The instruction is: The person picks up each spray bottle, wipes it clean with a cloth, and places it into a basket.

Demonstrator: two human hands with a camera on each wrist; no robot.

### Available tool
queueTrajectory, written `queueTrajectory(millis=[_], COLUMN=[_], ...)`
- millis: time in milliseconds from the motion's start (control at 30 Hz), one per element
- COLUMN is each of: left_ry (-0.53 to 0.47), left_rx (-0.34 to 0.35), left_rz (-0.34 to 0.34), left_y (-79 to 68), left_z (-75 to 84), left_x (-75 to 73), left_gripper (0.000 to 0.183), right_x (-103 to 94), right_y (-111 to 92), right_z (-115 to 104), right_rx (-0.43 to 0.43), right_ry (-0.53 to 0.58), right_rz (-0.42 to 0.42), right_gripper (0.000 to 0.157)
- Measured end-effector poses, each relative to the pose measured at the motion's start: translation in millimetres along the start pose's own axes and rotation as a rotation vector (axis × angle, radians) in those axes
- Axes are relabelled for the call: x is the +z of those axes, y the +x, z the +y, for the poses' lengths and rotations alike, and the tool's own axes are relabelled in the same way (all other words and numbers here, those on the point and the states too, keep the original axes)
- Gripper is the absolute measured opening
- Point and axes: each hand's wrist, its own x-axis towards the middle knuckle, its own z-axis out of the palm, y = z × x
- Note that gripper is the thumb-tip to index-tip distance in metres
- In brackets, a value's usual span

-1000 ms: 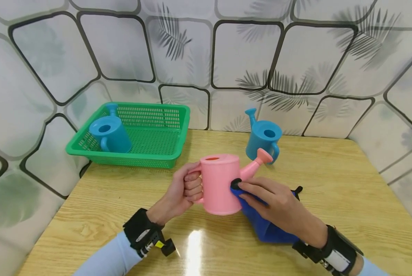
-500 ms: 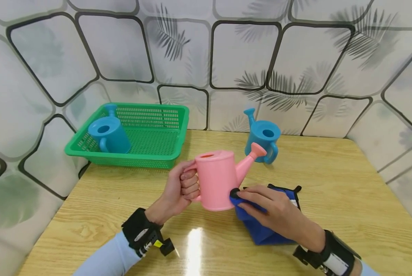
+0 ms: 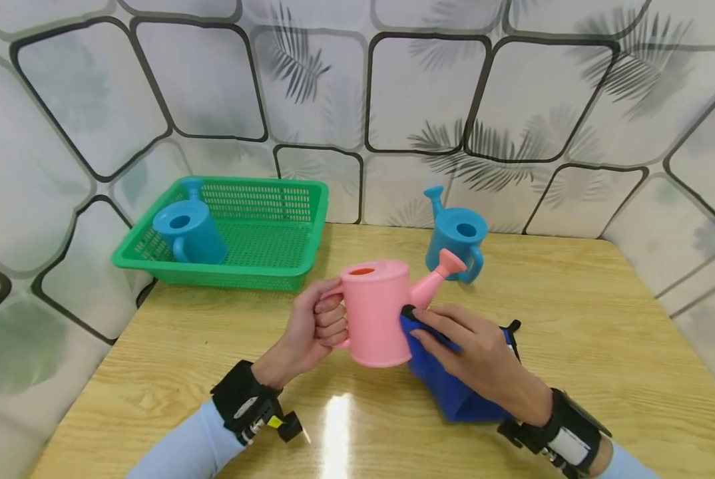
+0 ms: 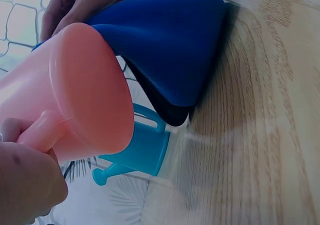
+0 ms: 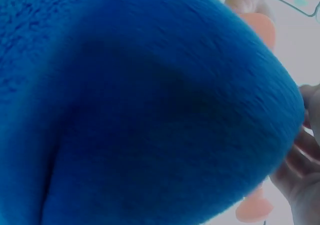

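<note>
A pink watering can (image 3: pixel 377 319) is held upright above the table, its spout pointing right. My left hand (image 3: pixel 311 326) grips its handle, fingers wrapped round it. My right hand (image 3: pixel 483 356) pinches a blue cloth (image 3: pixel 438 386) with black edging and holds its folded corner against the can's right side, just below the spout. The rest of the cloth hangs down towards the tabletop. From the left wrist, the can's base (image 4: pixel 97 90) shows in front of the draped cloth (image 4: pixel 165 40). Fuzzy blue cloth (image 5: pixel 150 110) fills most of the right wrist view and hides most of the can.
At the back left, a green basket (image 3: pixel 214 276) holds one blue watering can (image 3: pixel 197 233). Another blue watering can (image 3: pixel 453 236) stands on the wooden table (image 3: pixel 603 319) behind the pink can's spout. A patterned wall covering (image 3: pixel 426 93) rises behind the table.
The pink watering can has shifted slightly left. The right hand has moved the cloth down its side, then back up towards the spout's base. The left hand has kept its grip.
</note>
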Motion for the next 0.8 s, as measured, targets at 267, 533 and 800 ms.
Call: queueTrajectory(millis=[267,533,800], left_ry=[0.089,0.076,0.075], left_rx=[-0.015,-0.001,-0.002], left_rz=[-0.042,0.005,-0.014], left_y=[-2.7,-7.2,-8.3], left_z=[-3.6,-3.9,-3.4], left_x=[3.8,3.9,6.5], left_gripper=[0.049,0.049,0.048], right_x=[-5.8,-17.3,-26.8], right_y=[5,2,0], right_z=[4,12,21], right_rx=[0.117,0.157,0.157], right_ry=[-0.072,-0.168,-0.256], right_rz=[0.123,0.194,0.151], right_gripper=[0.04,0.042,0.046])
